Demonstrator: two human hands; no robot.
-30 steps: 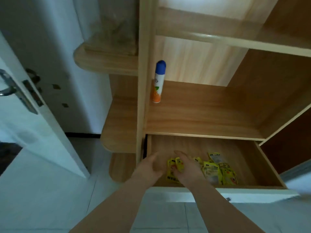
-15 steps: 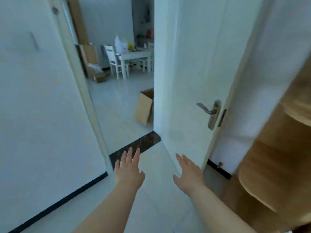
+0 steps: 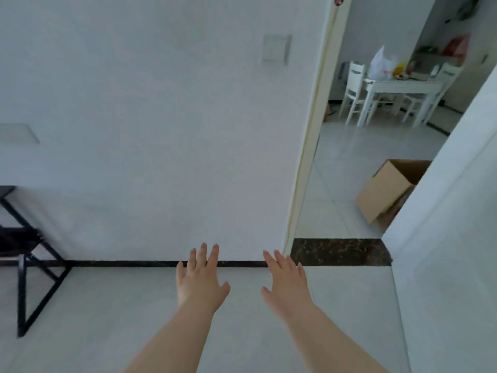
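Observation:
My left hand (image 3: 200, 281) and my right hand (image 3: 286, 282) are stretched out in front of me above the pale tiled floor, palms down. The fingers of both are straight and spread, and neither holds anything. A white wall (image 3: 161, 130) with a black skirting strip faces me just beyond the fingertips. Neither hand touches it.
An open doorway (image 3: 363, 184) is at the right, with a dark stone threshold (image 3: 338, 251), a cardboard box (image 3: 387, 192) and a white table with chairs (image 3: 398, 92) beyond. The white door (image 3: 451, 238) stands at the far right. A black metal frame (image 3: 29, 278) stands at the left.
The view has swung left, away from the wooden cabinet and its open drawer of yellow packets. Both hands left the drawer and are held out with nothing in them.

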